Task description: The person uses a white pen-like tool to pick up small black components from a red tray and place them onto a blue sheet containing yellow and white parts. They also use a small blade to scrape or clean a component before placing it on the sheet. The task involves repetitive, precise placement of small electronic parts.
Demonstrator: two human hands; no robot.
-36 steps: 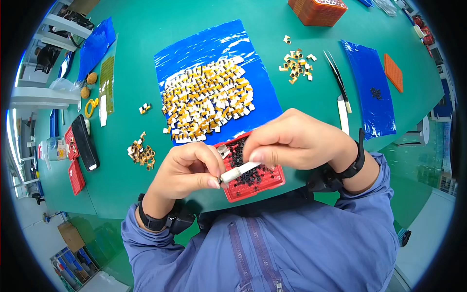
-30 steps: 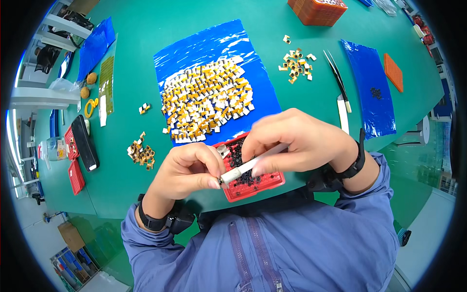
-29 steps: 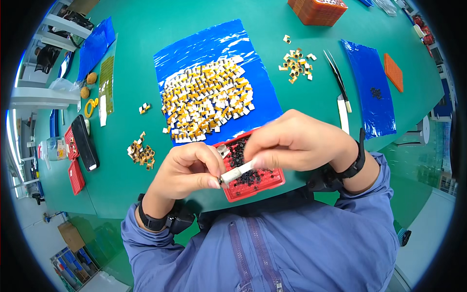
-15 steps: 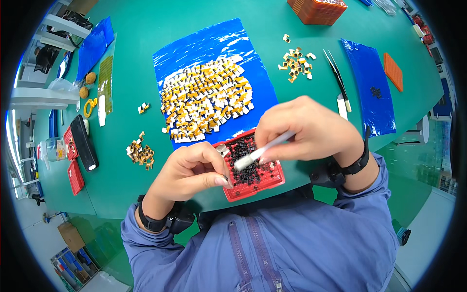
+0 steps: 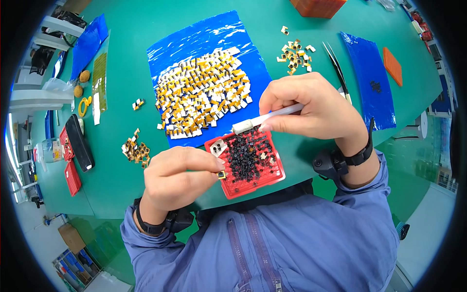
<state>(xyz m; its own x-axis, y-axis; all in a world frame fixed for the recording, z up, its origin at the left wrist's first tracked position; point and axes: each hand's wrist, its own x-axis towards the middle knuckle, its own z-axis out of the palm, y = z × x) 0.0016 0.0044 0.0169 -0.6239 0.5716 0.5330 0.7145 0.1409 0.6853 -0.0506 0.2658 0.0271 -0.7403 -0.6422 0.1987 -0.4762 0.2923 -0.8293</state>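
Note:
My left hand (image 5: pixel 180 173) is closed in a pinch on a small gold-and-black square part (image 5: pixel 221 174) over the left rim of a red tray (image 5: pixel 236 192). Many tiny black pieces (image 5: pixel 245 155) lie heaped in that tray, along with a whitish scrap (image 5: pixel 218 147) bearing a few black bits. My right hand (image 5: pixel 311 107) grips a white pen-like stick (image 5: pixel 279 113) with a thicker pale tip. That tip hovers at the tray's far edge, apart from the left hand's part.
Beyond the tray, a blue sheet (image 5: pixel 204 44) carries many white-and-gold parts (image 5: pixel 204 92). Loose gold parts (image 5: pixel 136 148) lie left, more (image 5: pixel 295 56) at far right. Tweezers (image 5: pixel 335 68), another blue sheet (image 5: pixel 369 78) and an orange block (image 5: pixel 392 66) sit right; a black case (image 5: pixel 80 142) sits left.
My right hand has lifted the stick's tip away from my left fingers, toward the tray's far side. My left hand has turned, showing the small part in its pinch. The view has shifted slightly.

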